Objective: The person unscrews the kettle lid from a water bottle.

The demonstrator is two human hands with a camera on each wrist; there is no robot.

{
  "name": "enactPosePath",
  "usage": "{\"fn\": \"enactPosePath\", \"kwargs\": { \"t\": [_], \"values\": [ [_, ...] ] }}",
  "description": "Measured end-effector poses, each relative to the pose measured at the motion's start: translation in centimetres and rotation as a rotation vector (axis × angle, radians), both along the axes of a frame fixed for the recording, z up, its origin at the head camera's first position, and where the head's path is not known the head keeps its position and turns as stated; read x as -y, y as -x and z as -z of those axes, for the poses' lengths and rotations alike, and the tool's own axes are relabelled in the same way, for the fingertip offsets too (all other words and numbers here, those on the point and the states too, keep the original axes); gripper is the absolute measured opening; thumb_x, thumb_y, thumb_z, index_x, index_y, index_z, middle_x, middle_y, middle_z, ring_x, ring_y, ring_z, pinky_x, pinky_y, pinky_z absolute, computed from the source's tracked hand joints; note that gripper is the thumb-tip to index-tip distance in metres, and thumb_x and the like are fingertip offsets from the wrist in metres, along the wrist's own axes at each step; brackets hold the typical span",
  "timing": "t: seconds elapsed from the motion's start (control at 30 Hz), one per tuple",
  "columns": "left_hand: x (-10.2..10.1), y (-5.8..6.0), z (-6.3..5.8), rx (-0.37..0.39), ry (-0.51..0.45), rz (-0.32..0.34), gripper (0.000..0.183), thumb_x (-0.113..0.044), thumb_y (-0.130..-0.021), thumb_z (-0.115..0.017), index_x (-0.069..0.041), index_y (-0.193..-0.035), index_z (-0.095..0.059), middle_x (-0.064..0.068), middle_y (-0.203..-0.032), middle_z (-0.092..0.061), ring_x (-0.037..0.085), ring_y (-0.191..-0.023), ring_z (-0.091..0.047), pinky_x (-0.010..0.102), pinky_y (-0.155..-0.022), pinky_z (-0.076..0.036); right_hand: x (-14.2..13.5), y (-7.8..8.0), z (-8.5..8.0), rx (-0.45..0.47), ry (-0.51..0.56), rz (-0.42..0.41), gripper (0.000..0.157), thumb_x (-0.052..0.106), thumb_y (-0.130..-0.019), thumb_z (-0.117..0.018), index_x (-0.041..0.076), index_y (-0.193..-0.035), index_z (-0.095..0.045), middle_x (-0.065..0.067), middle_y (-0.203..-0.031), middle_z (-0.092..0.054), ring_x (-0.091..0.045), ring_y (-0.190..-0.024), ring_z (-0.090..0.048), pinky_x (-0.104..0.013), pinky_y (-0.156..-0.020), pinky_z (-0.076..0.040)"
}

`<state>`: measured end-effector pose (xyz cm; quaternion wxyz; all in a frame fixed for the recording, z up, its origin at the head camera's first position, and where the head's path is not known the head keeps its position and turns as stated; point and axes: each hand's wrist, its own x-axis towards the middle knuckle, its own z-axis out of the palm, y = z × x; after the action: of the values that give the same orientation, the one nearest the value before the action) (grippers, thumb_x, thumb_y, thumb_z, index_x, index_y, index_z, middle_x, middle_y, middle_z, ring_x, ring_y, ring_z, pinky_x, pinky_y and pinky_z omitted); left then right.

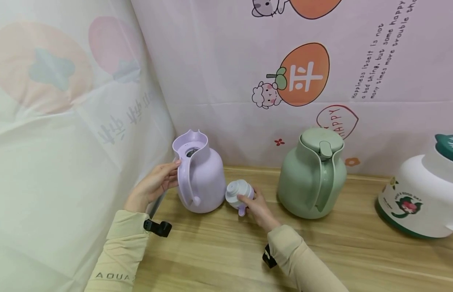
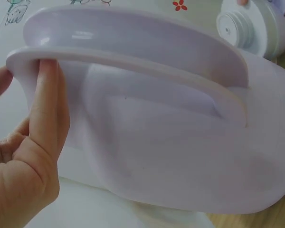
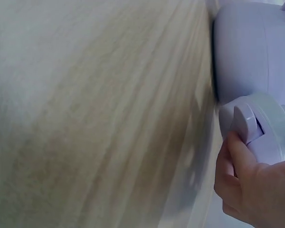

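A lilac thermos jug (image 1: 206, 182) stands upright on the wooden table, its mouth uncovered. My left hand (image 1: 155, 184) pinches the top of the jug's handle (image 2: 147, 66) between thumb and fingers. To the right of the jug, my right hand (image 1: 259, 209) grips the white and lilac lid (image 1: 239, 192), which is turned so its stepped underside shows in the head view. In the right wrist view the fingers wrap the lid (image 3: 270, 128) by its lever, close beside the jug's body. Whether the lid touches the table I cannot tell.
A green thermos jug (image 1: 312, 174) with its lid on stands to the right. Farther right is a white jug (image 1: 420, 194) with a dark green lid, cut off by the frame. Printed cloth (image 1: 226, 81) hangs behind, and a white cloth side (image 1: 65, 162) borders the left.
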<state>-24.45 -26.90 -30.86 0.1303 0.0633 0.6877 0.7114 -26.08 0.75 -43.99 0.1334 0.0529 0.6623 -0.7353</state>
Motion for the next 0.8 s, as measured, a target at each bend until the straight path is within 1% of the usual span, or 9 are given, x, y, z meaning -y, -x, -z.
{"fn": "enactPosePath", "kwargs": {
  "t": [0.13,0.23,0.4,0.47,0.6,0.7,0.8],
  "values": [
    [-0.14,-0.15,0.07,0.008,0.008,-0.026,0.02,-0.029,-0.101,-0.047,-0.012,-0.099,-0.058,-0.009,-0.087,-0.068,0.002,-0.083,-0.065,0.017,-0.079,-0.056,-0.2,-0.09,0.42,0.047,0.038,-0.022,0.077,0.012,-0.094,-0.056,-0.004,-0.149,-0.005,-0.029,-0.151,-0.021,-0.043,-0.132,-0.039,-0.05,-0.111,-0.038],
    [-0.22,-0.26,0.04,0.006,0.018,-0.035,0.023,-0.031,-0.101,-0.046,-0.01,-0.103,-0.056,-0.009,-0.089,-0.067,0.002,-0.084,-0.065,0.016,-0.079,-0.056,-0.34,-0.09,0.46,0.061,0.046,-0.029,0.078,0.014,-0.095,-0.056,-0.005,-0.15,-0.004,-0.03,-0.151,-0.018,-0.044,-0.134,-0.036,-0.05,-0.112,-0.036],
    [-0.27,-0.32,-0.08,0.002,0.057,-0.042,0.041,-0.037,-0.102,-0.042,0.0,-0.118,-0.049,-0.009,-0.092,-0.065,0.002,-0.086,-0.063,0.016,-0.08,-0.055,-0.59,-0.06,0.33,0.07,-0.048,-0.025,0.077,0.018,-0.095,-0.056,-0.012,-0.146,-0.007,-0.034,-0.149,-0.022,-0.044,-0.134,-0.037,-0.049,-0.112,-0.037],
    [-0.22,-0.34,-0.16,0.001,0.071,-0.048,0.044,-0.038,-0.102,-0.04,0.001,-0.121,-0.046,-0.009,-0.092,-0.064,0.002,-0.086,-0.062,0.016,-0.08,-0.054,-0.68,-0.04,0.34,0.066,-0.104,-0.024,0.075,0.02,-0.095,-0.056,-0.015,-0.144,-0.01,-0.035,-0.147,-0.025,-0.043,-0.132,-0.04,-0.048,-0.11,-0.039],
    [-0.1,-0.44,-0.31,0.003,0.049,-0.087,0.031,-0.035,-0.103,-0.039,-0.007,-0.113,-0.048,-0.009,-0.092,-0.062,0.002,-0.083,-0.062,0.016,-0.079,-0.054,-0.84,0.11,0.58,0.041,-0.177,-0.033,0.07,0.02,-0.095,-0.057,-0.018,-0.141,-0.02,-0.036,-0.143,-0.033,-0.042,-0.127,-0.047,-0.045,-0.105,-0.045],
    [-0.04,-0.5,-0.41,0.004,-0.011,-0.121,0.022,-0.03,-0.104,-0.038,-0.012,-0.106,-0.051,-0.01,-0.092,-0.062,0.002,-0.082,-0.063,0.015,-0.078,-0.054,-0.96,0.14,0.83,0.017,-0.212,-0.048,0.063,0.02,-0.096,-0.056,-0.019,-0.138,-0.028,-0.036,-0.139,-0.04,-0.042,-0.123,-0.05,-0.043,-0.101,-0.049],
    [-0.09,-0.59,-0.58,-0.005,-0.082,-0.159,0.022,-0.024,-0.104,-0.036,-0.013,-0.101,-0.055,-0.01,-0.089,-0.065,0.002,-0.081,-0.064,0.014,-0.077,-0.054,-1.02,0.03,1.06,0.0,-0.222,-0.061,0.058,0.019,-0.097,-0.055,-0.019,-0.135,-0.033,-0.035,-0.135,-0.044,-0.04,-0.118,-0.053,-0.041,-0.097,-0.052]
  ]
}}
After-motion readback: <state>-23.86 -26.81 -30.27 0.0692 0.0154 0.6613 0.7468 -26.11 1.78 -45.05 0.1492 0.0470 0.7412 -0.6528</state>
